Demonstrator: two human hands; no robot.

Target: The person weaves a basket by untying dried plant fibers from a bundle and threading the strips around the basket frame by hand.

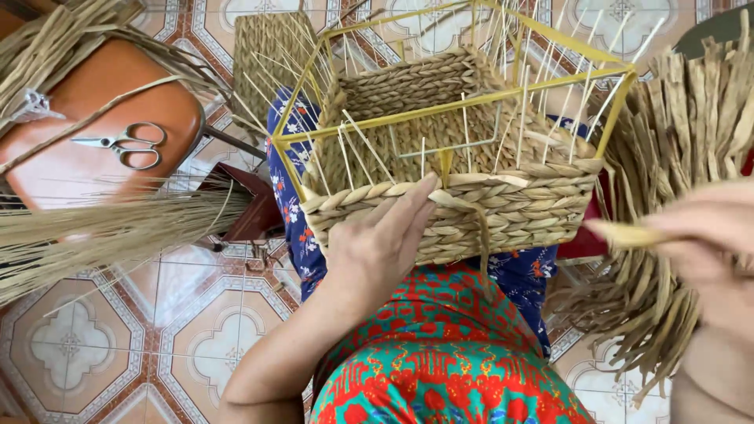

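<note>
While the half-woven basket (463, 169) sits on the person's lap at frame centre, its near rim of thick braided fibre runs just under a yellow wire frame (471, 102) whose top bars rise toward the upper edge. Left hand (381, 243) lies flat against the near wall, fingers together and pointing up, tips touching the rim braid. Right hand (703, 224) at the right edge, blurred, pinches a flat fibre strand (628, 234) that points left toward the basket, well apart from the wall. Thin pale upright stakes (345, 153) stick up from the walls all round; inside, only woven floor and wire show. Bundle of dried flat fibre (683, 141) crowds the right side, touching the basket's right corner. Lower left is open patterned tile floor (118, 338). A sheaf of thin dry grass (102, 228) crosses mid left. Upper left, an orange-brown seat (94, 118) holds scissors (126, 144), blades shut, more fibre draped over its top edge. A woven mat piece (267, 55) lies behind the basket, upper centre-left.
</note>
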